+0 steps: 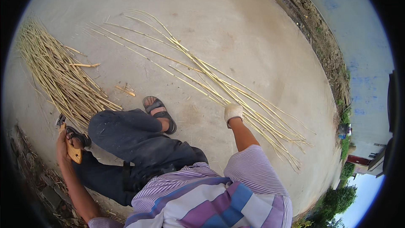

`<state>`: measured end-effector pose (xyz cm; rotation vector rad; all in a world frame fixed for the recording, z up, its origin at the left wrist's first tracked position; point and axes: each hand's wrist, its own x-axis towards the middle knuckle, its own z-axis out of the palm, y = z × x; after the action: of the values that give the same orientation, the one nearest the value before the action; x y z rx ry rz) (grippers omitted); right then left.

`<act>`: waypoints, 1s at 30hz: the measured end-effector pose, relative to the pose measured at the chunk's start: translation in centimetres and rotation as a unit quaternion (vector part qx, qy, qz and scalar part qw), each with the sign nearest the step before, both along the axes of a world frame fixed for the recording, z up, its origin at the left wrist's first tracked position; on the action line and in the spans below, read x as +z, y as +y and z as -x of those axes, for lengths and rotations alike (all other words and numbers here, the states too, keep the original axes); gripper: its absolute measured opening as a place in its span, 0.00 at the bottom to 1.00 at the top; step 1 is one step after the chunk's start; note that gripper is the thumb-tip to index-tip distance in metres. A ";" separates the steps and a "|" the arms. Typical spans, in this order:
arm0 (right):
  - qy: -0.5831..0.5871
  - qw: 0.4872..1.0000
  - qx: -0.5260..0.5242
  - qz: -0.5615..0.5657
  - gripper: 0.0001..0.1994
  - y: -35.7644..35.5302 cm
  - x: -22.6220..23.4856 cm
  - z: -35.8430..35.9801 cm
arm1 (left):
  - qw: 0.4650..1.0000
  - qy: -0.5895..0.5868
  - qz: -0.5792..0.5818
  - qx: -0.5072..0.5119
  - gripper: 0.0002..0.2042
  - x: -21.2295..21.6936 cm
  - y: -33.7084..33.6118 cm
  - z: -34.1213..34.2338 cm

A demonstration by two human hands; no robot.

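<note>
In a pale knitted glove, my right hand point(233, 112) is a rounded fist over a loose spread of long thin canes point(202, 69). The canes draw together at the glove and fan out on both sides of it; my fingertips are hidden. Bare and off to the lower left, my left hand point(63, 147) is wrapped round a tool with a yellowish wooden handle point(76, 155). A small metal head point(60, 120) sticks out at the tool's far end; its exact kind is unclear.
A thick pile of similar canes point(59, 67) lies on the concrete ground point(270, 50) at the left. Short broken pieces point(125, 90) are near my sandalled foot point(160, 112). Rubble point(46, 185) edges the lower left; a dirt strip and a pale wall point(363, 50) run along the right.
</note>
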<state>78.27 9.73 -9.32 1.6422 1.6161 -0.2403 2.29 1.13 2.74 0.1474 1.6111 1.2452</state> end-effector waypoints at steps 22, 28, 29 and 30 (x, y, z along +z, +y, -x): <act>0.276 0.960 0.047 0.031 0.19 17.5 -4.3 30.7 | 0.991 0.024 -0.020 0.129 0.09 -0.6 -1.0 1.2; 0.396 0.902 0.152 0.076 0.22 17.7 -5.9 52.4 | 0.985 -0.009 -0.084 0.147 0.10 1.0 -1.0 2.4; 0.384 0.906 0.150 0.094 0.23 17.2 -6.5 54.5 | 0.984 -0.020 -0.091 0.151 0.10 2.0 -0.9 2.2; 0.372 0.909 0.149 0.113 0.24 16.7 -7.4 56.2 | 0.982 -0.030 -0.097 0.157 0.10 2.7 -0.8 1.9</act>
<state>22.11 26.42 -16.73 1.1510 2.2644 -0.9446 0.35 0.29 5.43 -0.0254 1.4977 1.6343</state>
